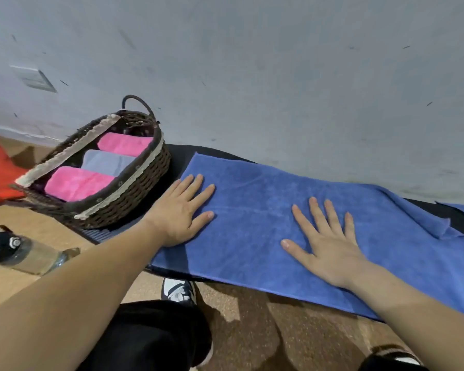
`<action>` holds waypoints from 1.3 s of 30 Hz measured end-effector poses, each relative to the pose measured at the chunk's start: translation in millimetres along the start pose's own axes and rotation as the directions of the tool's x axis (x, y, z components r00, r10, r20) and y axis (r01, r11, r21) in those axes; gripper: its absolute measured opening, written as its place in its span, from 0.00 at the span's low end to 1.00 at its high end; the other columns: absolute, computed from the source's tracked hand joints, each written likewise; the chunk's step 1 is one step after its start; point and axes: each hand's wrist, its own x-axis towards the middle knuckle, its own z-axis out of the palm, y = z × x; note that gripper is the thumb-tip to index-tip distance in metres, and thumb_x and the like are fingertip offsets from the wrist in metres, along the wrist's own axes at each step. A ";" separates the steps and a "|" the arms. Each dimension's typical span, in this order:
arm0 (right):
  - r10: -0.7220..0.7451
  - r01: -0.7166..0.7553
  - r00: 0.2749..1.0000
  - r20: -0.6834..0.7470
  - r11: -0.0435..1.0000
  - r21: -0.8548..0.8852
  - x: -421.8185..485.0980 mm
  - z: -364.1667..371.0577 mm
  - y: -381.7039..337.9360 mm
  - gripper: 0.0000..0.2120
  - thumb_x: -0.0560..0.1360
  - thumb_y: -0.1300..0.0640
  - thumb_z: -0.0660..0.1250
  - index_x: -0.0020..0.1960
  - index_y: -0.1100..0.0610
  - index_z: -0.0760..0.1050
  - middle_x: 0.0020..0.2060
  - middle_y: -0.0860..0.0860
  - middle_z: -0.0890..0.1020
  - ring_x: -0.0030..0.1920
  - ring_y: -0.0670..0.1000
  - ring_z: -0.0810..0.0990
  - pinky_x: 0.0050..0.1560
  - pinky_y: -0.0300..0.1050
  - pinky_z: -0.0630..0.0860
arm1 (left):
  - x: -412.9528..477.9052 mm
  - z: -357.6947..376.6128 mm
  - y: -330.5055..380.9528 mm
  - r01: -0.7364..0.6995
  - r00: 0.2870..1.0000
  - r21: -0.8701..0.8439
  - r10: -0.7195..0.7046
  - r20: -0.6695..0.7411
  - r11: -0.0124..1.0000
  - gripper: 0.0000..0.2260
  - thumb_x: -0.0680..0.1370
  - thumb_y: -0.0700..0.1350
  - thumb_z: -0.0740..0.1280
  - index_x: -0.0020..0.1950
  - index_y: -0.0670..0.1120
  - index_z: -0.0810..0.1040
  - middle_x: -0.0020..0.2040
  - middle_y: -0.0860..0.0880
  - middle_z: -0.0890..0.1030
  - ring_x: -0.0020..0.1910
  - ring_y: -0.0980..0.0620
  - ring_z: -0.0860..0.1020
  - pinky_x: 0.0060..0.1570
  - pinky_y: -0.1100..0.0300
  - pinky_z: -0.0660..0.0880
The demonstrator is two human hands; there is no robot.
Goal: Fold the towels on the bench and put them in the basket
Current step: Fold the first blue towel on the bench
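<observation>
Smoothing looked to be the step in hand: the blue towel (279, 215) lay spread along the dark surface (178, 156), just right of the wicker basket (134, 194), which held folded pink towels (78, 183) and a grey one (105, 162). The left grip (181, 210) and right grip (324, 236) pressed flat on it, fingers straight, clasping nothing. Folding well would probably mean flattening the rumpled far-right corner and squaring the edges first. No brand, label or writing was readable.

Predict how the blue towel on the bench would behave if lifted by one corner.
The blue towel would probably hang floppy: its right end lies in soft rumpled folds on the bench. It is likely light for its size, since it lies thin and flat under the left hand and right hand.
</observation>
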 end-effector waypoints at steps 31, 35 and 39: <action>0.527 -0.424 0.848 -0.059 0.741 0.521 -121.8 -21.5 196.2 0.13 0.75 0.43 0.72 0.44 0.51 0.72 0.39 0.49 0.80 0.41 0.51 0.79 0.41 0.52 0.78 | 132.7 -76.7 357.4 -0.358 0.930 -0.406 0.359 -0.077 0.841 0.18 0.82 0.43 0.62 0.72 0.50 0.74 0.70 0.52 0.77 0.67 0.49 0.75 0.65 0.52 0.72; 0.488 -0.394 0.852 -0.190 0.837 0.381 -121.6 -5.2 177.9 0.10 0.79 0.46 0.63 0.46 0.51 0.70 0.44 0.47 0.73 0.46 0.52 0.74 0.40 0.47 0.69 | 156.7 -76.5 380.3 -0.336 0.933 -0.316 0.359 0.016 0.887 0.23 0.81 0.44 0.64 0.77 0.54 0.70 0.73 0.53 0.74 0.71 0.49 0.72 0.67 0.48 0.72; 0.480 -0.364 0.862 -0.162 0.810 0.460 -122.5 -10.0 182.5 0.09 0.78 0.46 0.64 0.44 0.49 0.69 0.42 0.45 0.75 0.44 0.51 0.75 0.38 0.47 0.70 | 171.7 -82.7 385.4 -0.353 0.895 -0.327 0.418 0.154 0.877 0.13 0.78 0.40 0.65 0.59 0.52 0.82 0.49 0.52 0.80 0.50 0.46 0.80 0.48 0.50 0.77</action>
